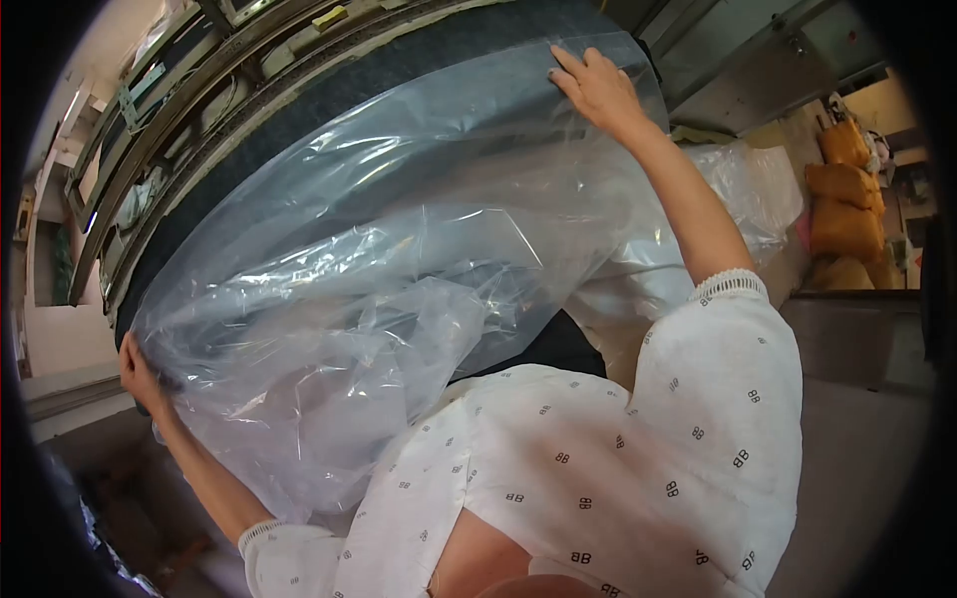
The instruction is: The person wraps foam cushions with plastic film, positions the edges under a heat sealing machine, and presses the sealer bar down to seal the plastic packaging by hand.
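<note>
A large clear plastic sheet [399,169] stretches across the dark padded surface in front of me, its far edge fairly straight and its near part crumpled against my body. At the far left, my left hand [142,379] is closed on a corner of the sheet, its fingertips partly hidden. Near the opposite corner, my right hand [601,92] lies on the plastic with its index finger and thumb stretched apart. The remaining fingers of that hand are bent and partly out of sight.
Behind the dark surface [399,45] runs a machine with long metal rails [179,140]. A small yellow object [329,17] sits on it. More clear plastic [748,189] is heaped at the right. Orange-brown bundles [845,214] are stacked farther right.
</note>
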The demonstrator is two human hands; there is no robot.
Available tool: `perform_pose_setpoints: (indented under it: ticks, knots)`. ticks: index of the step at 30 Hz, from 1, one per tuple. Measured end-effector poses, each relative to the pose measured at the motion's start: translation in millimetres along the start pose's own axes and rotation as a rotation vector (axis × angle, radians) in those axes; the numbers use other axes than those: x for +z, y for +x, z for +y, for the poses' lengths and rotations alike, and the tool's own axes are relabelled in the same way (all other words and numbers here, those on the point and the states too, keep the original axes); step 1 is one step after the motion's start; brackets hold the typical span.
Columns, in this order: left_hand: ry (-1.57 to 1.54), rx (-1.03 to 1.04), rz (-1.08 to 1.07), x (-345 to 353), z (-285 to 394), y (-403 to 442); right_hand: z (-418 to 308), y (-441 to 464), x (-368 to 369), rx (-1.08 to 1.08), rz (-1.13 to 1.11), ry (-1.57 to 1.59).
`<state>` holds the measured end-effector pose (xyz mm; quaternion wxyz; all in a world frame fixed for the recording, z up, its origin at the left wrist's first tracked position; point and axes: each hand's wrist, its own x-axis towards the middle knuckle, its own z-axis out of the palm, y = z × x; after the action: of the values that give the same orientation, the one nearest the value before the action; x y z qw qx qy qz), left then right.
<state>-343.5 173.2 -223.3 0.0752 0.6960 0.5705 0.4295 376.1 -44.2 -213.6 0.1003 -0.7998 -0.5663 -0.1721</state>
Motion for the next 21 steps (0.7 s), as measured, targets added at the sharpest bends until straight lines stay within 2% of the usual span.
perform_pose_setpoints:
  ticks: [4,7,9,12,15,18,20,21]
  knots:
    - [-0.292,-0.266,0.044,-68.0,-25.8,7.4,-15.5,-12.7,-6.9,-0.032,0.023,0.083]
    - [-0.102,-0.211,0.054,-90.6,35.9,-6.5,-12.1,-2.0,2.2,-0.053,0.147,0.151]
    - [-0.112,-0.202,0.059,-105.7,37.2,-10.4,-5.4,11.3,9.9,-0.08,0.222,0.196]
    - [-0.102,-0.212,0.042,-122.1,61.9,-28.9,3.6,28.3,17.4,0.054,0.138,0.288]
    - [-0.06,-0.218,0.003,-141.3,67.6,-58.4,12.4,40.2,34.7,0.056,0.318,0.319]
    - [-0.126,-0.288,-0.011,-144.5,59.7,-86.0,27.1,57.2,37.1,0.124,-0.027,0.433]
    - [-0.117,-0.402,0.091,-134.1,53.1,-93.2,30.8,68.5,29.8,-0.042,-0.087,0.316]
    - [-0.201,-0.482,0.169,-126.1,58.7,-91.0,32.5,77.9,18.5,0.02,-0.337,0.548]
